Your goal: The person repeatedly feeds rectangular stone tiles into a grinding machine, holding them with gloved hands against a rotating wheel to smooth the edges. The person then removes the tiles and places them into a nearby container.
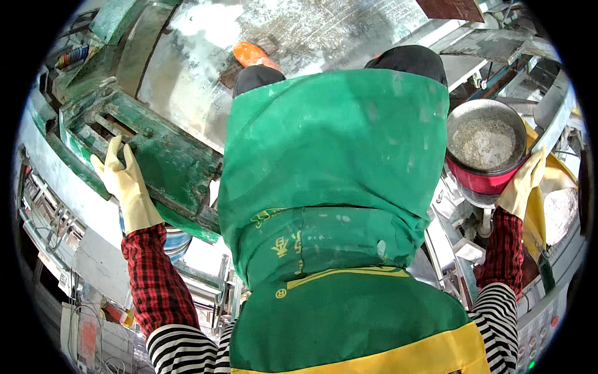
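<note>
My left hand [128, 187], in a pale yellow rubber glove, is open with its fingers spread at the edge of a green metal machine part [159, 159] with a slot in its top. Its fingertips lie close to that slot; I cannot tell whether they press on the metal. In a matching glove, my right hand [523, 187] lies against the outer side of a red-sided round pot [489, 182], fingers stretched out along it and thumb hidden. Whitish, crumbly material [484, 142] sits in the pot.
A green apron [336, 168] covers my lap. Beyond my knees is a worn metal surface [349, 31], with an orange shoe [252, 55] at its near side. Yellow sheeting [537, 218] hangs by the pot. A control panel with buttons [539, 333] is at lower right.
</note>
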